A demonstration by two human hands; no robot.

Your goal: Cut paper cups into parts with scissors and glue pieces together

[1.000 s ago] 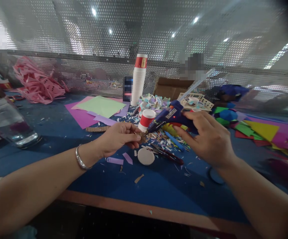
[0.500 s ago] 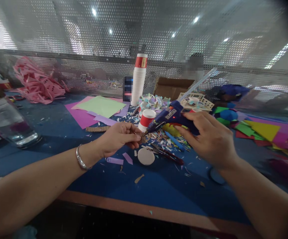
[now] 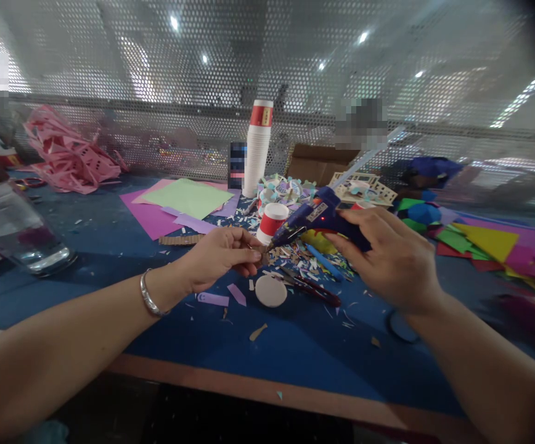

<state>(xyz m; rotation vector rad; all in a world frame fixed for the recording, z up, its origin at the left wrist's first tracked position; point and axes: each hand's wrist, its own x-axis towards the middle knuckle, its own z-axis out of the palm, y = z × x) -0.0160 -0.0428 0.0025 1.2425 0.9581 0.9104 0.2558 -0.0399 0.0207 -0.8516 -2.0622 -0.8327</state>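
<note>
The glue gun (image 3: 316,217) is blue and sits in the right hand (image 3: 390,259), up above the desk (image 3: 203,333). The fingers of that hand are wrapped around its handle. Its tip points at a small brown piece (image 3: 262,256), too small to tell what it is. The left hand (image 3: 216,258) pinches that piece with fingers pressed together, just left of the glue gun's tip.

Right behind the glue gun's tip stands a paper cup (image 3: 272,222), white with a red band. What is in it cannot be seen. Farther behind the glue gun is a tall stack of cups (image 3: 257,148), and a brown box (image 3: 320,163) stands open by the mesh wall (image 3: 156,80). Far to the left of the glue gun is a clear jar (image 3: 18,228).

Under the glue gun the desk is full of paper bits (image 3: 304,259). A white round disc (image 3: 270,290) and dark scissors (image 3: 314,287) lie just below it. Coloured sheets (image 3: 179,200) lie to the left behind it, and more paper (image 3: 484,243) to the right.

Nearer than the glue gun, the blue desk is mostly bare up to its orange edge (image 3: 249,385).
</note>
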